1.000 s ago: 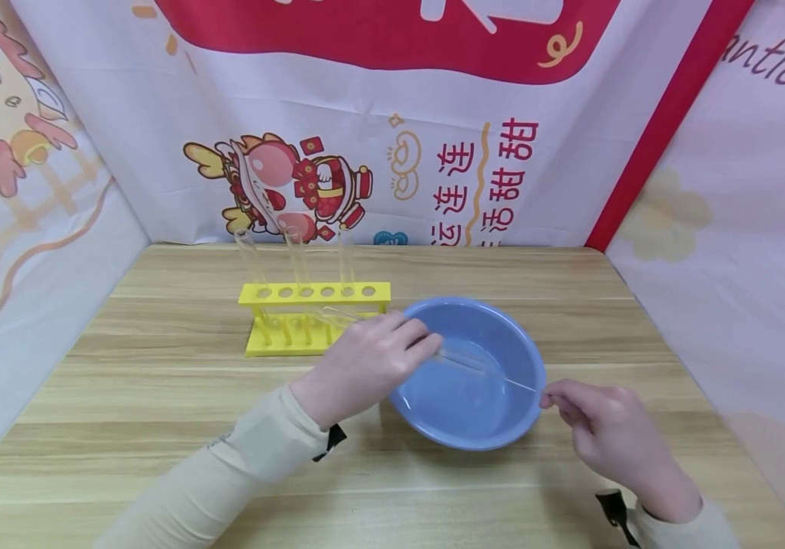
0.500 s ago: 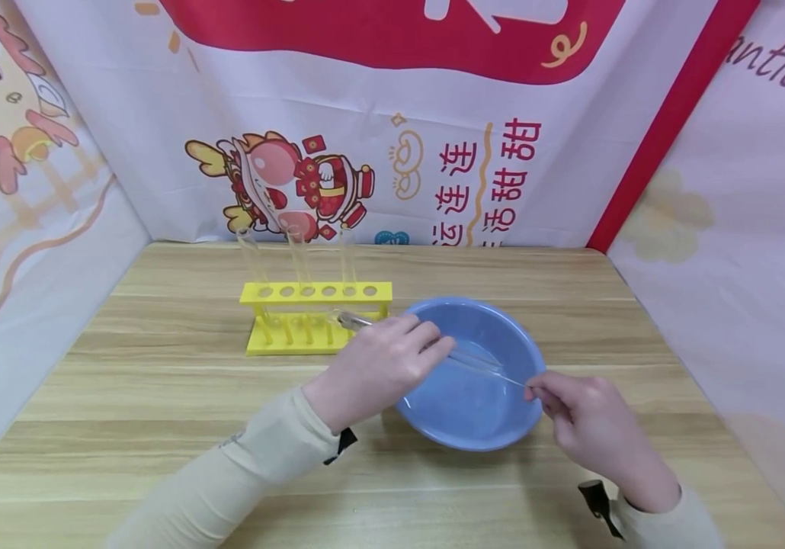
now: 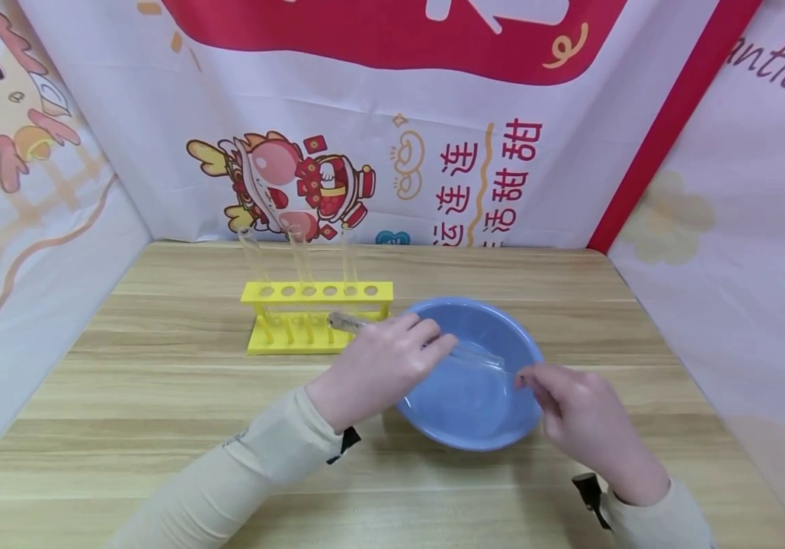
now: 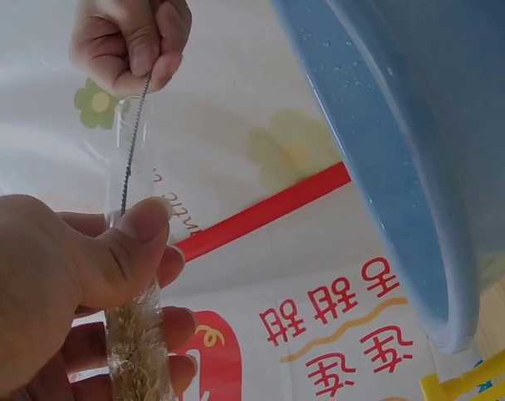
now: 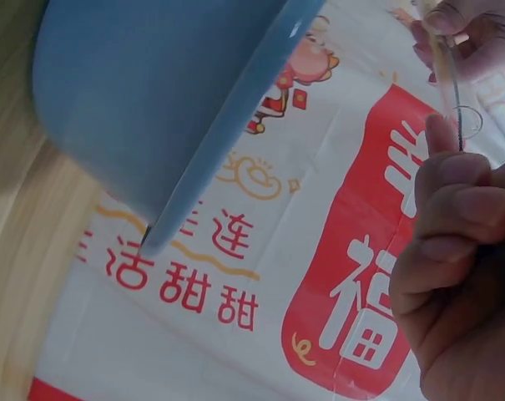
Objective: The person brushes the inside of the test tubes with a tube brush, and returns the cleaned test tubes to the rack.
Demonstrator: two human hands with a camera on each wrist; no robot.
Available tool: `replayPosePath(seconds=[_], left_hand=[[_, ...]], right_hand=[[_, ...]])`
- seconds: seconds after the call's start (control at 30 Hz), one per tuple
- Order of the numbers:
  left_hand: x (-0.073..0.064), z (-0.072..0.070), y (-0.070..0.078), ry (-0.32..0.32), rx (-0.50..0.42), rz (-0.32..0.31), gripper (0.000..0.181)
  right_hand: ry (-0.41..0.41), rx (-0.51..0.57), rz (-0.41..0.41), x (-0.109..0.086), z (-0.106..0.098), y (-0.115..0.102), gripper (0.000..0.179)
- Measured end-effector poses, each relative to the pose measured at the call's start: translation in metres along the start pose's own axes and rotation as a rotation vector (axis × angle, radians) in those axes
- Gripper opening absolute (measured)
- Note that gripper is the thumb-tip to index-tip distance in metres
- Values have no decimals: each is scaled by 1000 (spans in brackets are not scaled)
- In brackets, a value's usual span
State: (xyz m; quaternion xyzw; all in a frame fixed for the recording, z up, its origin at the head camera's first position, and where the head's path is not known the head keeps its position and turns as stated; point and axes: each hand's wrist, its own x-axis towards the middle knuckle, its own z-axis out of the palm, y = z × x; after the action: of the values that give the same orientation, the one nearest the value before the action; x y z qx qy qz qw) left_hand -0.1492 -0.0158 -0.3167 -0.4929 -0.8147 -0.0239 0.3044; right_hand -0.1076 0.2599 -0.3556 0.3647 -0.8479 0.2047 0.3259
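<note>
My left hand (image 3: 386, 366) grips a clear glass test tube (image 3: 478, 355), held tilted above a blue basin (image 3: 468, 438). In the left wrist view, the thumb (image 4: 135, 238) lies along the glass. Inside the tube is a test tube brush, its brownish bristles (image 4: 137, 347) below the thumb and its twisted wire handle (image 4: 133, 154) coming out of the tube's mouth. My right hand (image 3: 587, 419) pinches that wire close to the mouth. Curled fingers (image 5: 452, 213) of the right hand, with the wire rising from them, show in the right wrist view.
A yellow test tube rack (image 3: 283, 349) stands left of the basin, with three clear test tubes (image 3: 349, 255) upright in it. Water drops cling to the basin's inner wall (image 4: 352, 79). Printed cloth (image 3: 571, 152) hangs behind and beside the wooden table (image 3: 159, 381).
My right hand has moved left toward the left hand, pushing the brush deeper into the tube. Bristles now show at the tube's left end. The left hand has shifted slightly right.
</note>
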Motion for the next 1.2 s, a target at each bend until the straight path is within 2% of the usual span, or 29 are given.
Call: replayPosePath(seconds=[0.13, 0.2, 0.3, 0.47, 0.57, 0.67, 0.77, 1.03, 1.2], left_hand=[[0, 1, -2, -19, -37, -37, 25], [-1, 1, -3, -23, -50, -55, 26], [-2, 1, -4, -31, -62, -70, 27], [-4, 1, -6, -51, -79, -78, 31], [-6, 0, -7, -61, -101, -78, 30], [-8, 0, -8, -67, -116, -66, 26], [-11, -1, -9, -68, -118, -54, 25], [-14, -3, -14, -62, -90, -44, 28], [-13, -4, -19, -72, -75, -53, 31]], right_hand=[[27, -125, 0, 0, 1, 3, 18], [47, -172, -19, 1, 3, 4, 22], [96, -252, -94, 2, 4, 4, 33], [187, -377, -248, 4, 5, 4, 33], [200, -404, -321, 5, 5, 4, 33], [205, -399, -358, 6, 6, 3, 34], [200, -375, -339, 6, 6, 5, 35], [87, -181, -159, -1, 2, 14, 36], [46, -108, -119, -3, -5, 17, 36]])
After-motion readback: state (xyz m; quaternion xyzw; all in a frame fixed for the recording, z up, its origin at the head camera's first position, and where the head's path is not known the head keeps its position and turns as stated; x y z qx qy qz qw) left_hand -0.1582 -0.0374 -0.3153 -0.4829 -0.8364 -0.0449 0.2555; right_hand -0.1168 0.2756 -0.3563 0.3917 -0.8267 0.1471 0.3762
